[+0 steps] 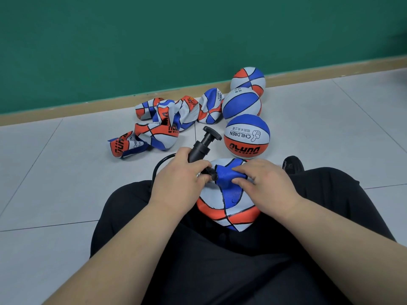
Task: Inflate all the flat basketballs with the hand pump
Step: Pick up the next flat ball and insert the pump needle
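A flat red, white and blue basketball (pixel 226 208) lies crumpled on my lap. My right hand (pixel 266 183) pinches a raised blue fold of it. My left hand (pixel 178 177) grips the black hand pump (pixel 201 148) and the nozzle end of its hose, held against that fold. The pump's T-handle points up and away from me. The black hose (pixel 157 168) loops out to the left of my left hand.
Several flat basketballs (pixel 163 122) lie in a heap on the grey tile floor near the wall. Three round inflated balls (pixel 246 135) line up to their right toward the tan baseboard (pixel 66 112). My black shoe (pixel 291 165) shows beside my right knee.
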